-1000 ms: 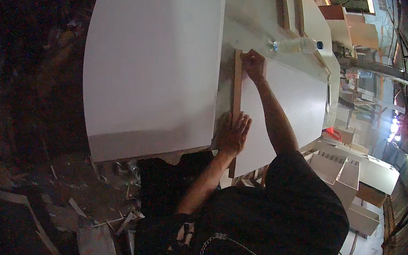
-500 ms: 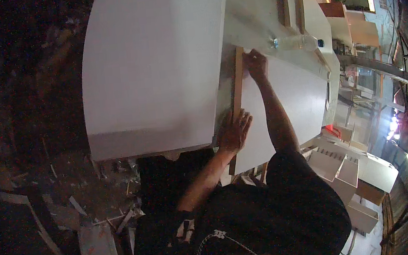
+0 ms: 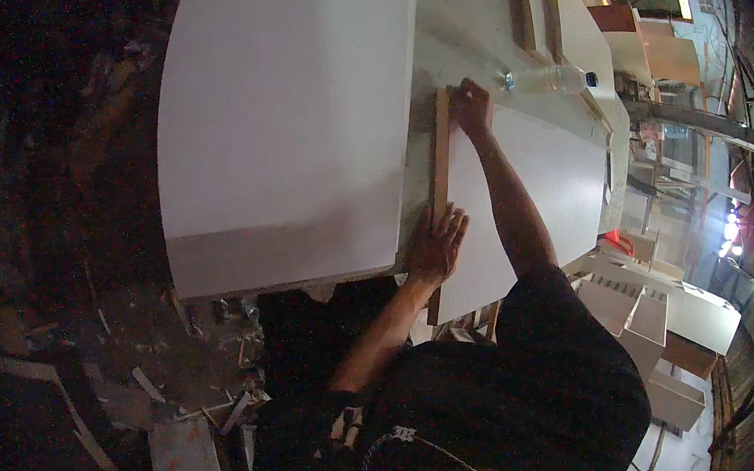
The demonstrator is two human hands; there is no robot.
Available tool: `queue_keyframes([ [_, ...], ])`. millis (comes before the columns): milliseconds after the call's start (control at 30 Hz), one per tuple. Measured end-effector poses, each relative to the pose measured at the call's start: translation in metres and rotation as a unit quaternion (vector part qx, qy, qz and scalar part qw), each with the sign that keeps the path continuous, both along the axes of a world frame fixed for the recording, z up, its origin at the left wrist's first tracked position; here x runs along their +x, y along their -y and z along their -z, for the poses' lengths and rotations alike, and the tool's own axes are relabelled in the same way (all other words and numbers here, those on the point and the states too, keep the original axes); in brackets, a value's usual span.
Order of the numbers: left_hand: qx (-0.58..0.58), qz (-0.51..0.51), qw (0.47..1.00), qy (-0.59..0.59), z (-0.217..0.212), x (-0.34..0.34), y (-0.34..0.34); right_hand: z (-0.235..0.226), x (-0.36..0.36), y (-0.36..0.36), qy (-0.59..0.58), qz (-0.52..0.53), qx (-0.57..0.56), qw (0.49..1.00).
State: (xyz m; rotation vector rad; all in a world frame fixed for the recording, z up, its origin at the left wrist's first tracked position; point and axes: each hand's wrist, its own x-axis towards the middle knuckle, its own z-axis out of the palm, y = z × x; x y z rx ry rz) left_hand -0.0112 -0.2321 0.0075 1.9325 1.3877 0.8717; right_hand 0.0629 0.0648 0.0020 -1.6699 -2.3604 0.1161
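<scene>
A white panel [image 3: 539, 174] lies on the table to the right, with a brown wooden edge [image 3: 442, 161] running along its left side. My left hand [image 3: 437, 246] rests over that edge near its middle, fingers stretched out across the panel's white face. Further away, my right hand [image 3: 473, 106] is closed at the far end of the brown edge, by the panel's corner. Its curled fingers hide whatever they may hold.
A large white board [image 3: 285, 126] fills the left of the table. Beyond my right hand lies a clear plastic bottle [image 3: 553, 80] with a dark cap. White drawer boxes [image 3: 624, 307] stand at the right. Scraps [image 3: 146, 385] litter the dark floor at lower left.
My right hand has shifted slightly away from me at the panel's far corner, and its fingers look more curled. My left hand stays on the edge.
</scene>
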Motion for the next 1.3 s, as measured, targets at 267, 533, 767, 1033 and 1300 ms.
queue_keyframes([
  [267,0.009,0.01,1.0,-0.019,-0.009,-0.005,-0.004,-0.027,0.04,-0.017,-0.299,0.055,-0.104,0.947],
  [533,-0.012,0.014,0.997,-0.071,-0.013,-0.009,0.002,-0.018,0.008,-0.009,-0.133,-0.048,-0.104,0.984],
  [767,-0.043,0.026,0.998,-0.029,0.007,0.02,0.005,-0.014,0.042,-0.011,-0.151,-0.005,-0.078,0.985],
  [1033,-0.051,0.051,0.997,-0.015,-0.004,-0.007,0.012,-0.017,0.033,0.006,-0.264,0.105,-0.195,0.939],
  [1300,0.043,0.01,0.999,-0.022,-0.006,0.006,0.0,-0.048,-0.003,0.094,-0.395,0.012,-0.238,0.887],
])
